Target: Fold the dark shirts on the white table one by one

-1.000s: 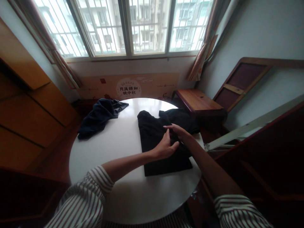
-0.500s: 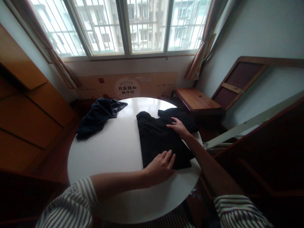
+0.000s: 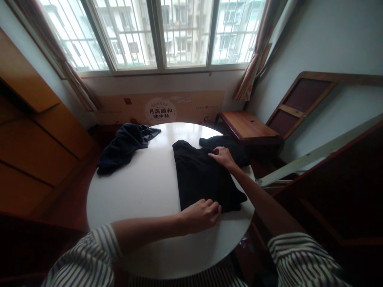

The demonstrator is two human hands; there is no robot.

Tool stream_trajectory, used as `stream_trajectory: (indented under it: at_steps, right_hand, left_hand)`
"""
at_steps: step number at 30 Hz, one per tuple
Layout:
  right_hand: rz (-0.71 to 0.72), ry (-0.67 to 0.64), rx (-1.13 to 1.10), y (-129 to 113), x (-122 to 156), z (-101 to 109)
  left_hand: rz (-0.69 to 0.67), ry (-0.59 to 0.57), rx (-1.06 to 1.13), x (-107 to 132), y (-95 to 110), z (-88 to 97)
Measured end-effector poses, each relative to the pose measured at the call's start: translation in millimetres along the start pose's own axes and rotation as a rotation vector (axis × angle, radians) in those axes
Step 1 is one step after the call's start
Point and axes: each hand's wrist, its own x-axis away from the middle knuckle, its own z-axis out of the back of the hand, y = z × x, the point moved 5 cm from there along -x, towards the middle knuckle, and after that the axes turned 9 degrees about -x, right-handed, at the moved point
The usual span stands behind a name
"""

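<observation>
1. Daylight comes from the wide barred window (image 3: pixel 155 36) on the far side. It is the main light source, and its panes are blown out almost white, washing out the buildings beyond.
2. That light leaves a soft glare along the far part of the round white table top (image 3: pixel 131 191), and the shadows on it are faint and diffuse.
3. The dark wooden furniture (image 3: pixel 329 207) at near right sinks into deep shadow, as does the near left corner.
4. The black cloth garment (image 3: pixel 203 175) is so underexposed that its folds are hard to read, though some may simply be lost in the dimness.
5. Wide-lens distortion bends straight lines towards the edges. Focus looks even, with no obvious blur.
</observation>
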Motion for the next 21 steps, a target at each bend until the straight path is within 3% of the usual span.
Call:
stream_trajectory:
  at_steps: [4,10,14,21]
  right_hand:
    - [0.034,-0.005,0.157,-6.3,-8.2,0.5]
    - [0.171,0.019,0.204,-12.9,-13.1,-1.9]
    - [0.248,-0.031,0.204,-14.7,-23.9,-10.2]
    - [0.196,0.006,0.224,-15.9,-28.6,-7.9]
  left_hand:
    - [0.130,-0.032,0.081,12.6,-7.8,3.7]
    - [0.249,-0.078,0.077,55.0,-16.8,7.0]
    - [0.224,-0.038,0.086,70.4,-18.1,1.5]
    - [0.116,0.006,0.089,73.3,-10.5,1.8]
